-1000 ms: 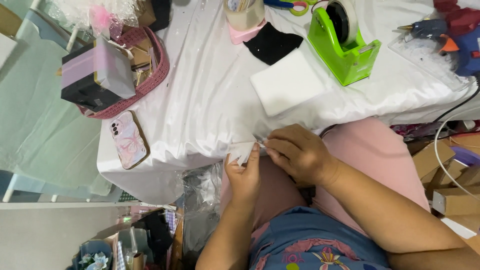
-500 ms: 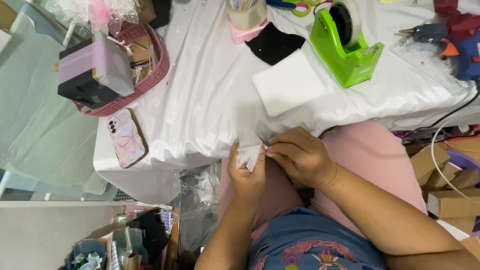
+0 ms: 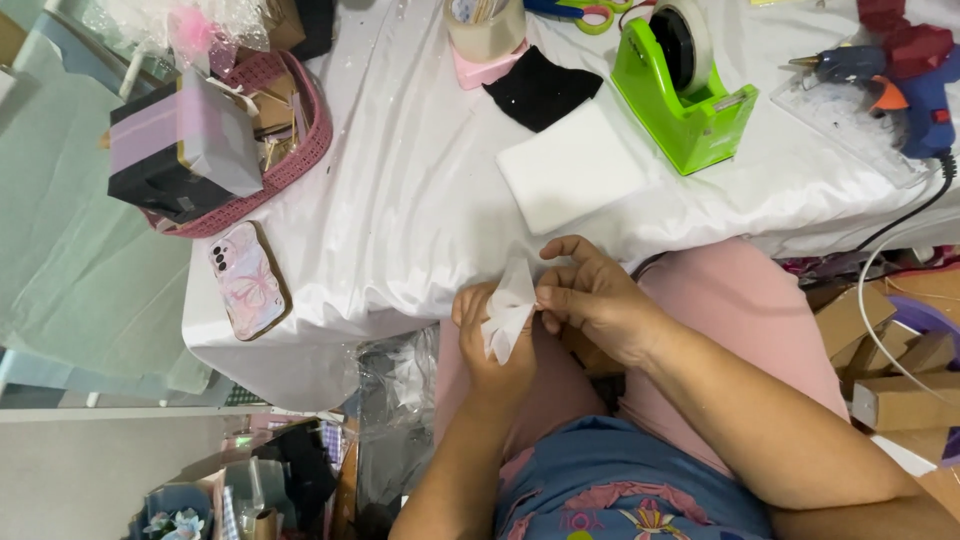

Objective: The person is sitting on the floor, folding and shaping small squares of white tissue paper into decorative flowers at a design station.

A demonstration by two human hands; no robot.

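Both my hands hold a small folded piece of white tissue-like paper over my lap, just off the edge of the table. My left hand cups it from below with the fingers curled around it. My right hand pinches its upper edge between thumb and fingers. Just beyond them, on the white tablecloth, lies a white square pad with a black cloth behind it.
A green tape dispenser stands at the back right, with a blue glue gun on a clear tray. At the left sit a pink basket holding boxes and a phone. Cardboard boxes lie at the right.
My hands have lifted the white paper slightly and spread it taller between them; the view has shifted a little over the table.
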